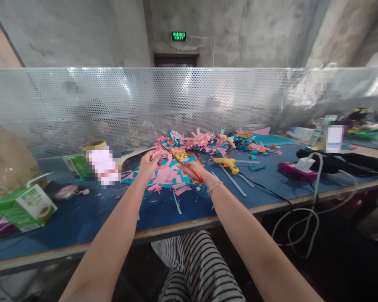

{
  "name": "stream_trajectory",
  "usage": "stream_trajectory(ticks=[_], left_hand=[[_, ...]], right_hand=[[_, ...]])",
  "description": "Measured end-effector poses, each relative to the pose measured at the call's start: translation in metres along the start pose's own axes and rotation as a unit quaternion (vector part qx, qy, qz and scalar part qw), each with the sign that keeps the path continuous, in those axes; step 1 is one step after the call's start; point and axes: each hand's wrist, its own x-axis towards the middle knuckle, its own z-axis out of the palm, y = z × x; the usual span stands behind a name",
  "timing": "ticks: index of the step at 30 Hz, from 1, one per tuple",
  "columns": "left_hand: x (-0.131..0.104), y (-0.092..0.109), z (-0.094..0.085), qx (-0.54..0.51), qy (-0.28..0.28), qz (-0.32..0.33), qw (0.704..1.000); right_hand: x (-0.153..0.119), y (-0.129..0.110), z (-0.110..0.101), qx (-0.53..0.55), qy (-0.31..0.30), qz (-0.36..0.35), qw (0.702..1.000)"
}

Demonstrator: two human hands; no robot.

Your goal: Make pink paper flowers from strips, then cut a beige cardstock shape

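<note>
My right hand (198, 171) is closed round the handles of red-handled scissors (193, 172), whose blades point up and left toward my other hand. Between the fingers of my left hand (150, 161) is a piece of pink paper (157, 153), close to the blade tips. Beneath both hands lies a pile of pink and blue paper scraps (166, 176). Just behind, fringed paper flowers (201, 140) in pink, blue and orange are heaped along the metal screen.
Right of the scraps lie a yellow glue gun (227, 164), clear glue sticks (233, 180) and a purple tissue box (297, 168) beside white cables. Green-and-white cartons (25, 206) and a brown paper bag (9, 155) stand left. A perforated metal screen (129, 105) rises behind the blue table (103, 222).
</note>
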Motion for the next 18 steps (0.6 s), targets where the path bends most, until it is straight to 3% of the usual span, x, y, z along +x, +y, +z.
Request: stream_trajectory(ticks=[7, 13, 18], left_hand=[[0.001, -0.004, 0.001, -0.009, 0.013, 0.014, 1.0], [0.001, -0.004, -0.001, 0.006, 0.015, 0.032, 0.999], [0.002, -0.006, -0.001, -0.007, 0.018, 0.027, 0.999]], right_hand=[[-0.002, -0.004, -0.001, -0.009, 0.006, -0.006, 1.0], [0.001, -0.004, -0.001, -0.013, 0.035, 0.043, 0.998], [0.013, 0.007, 0.001, 0.062, 0.05, 0.051, 0.996]])
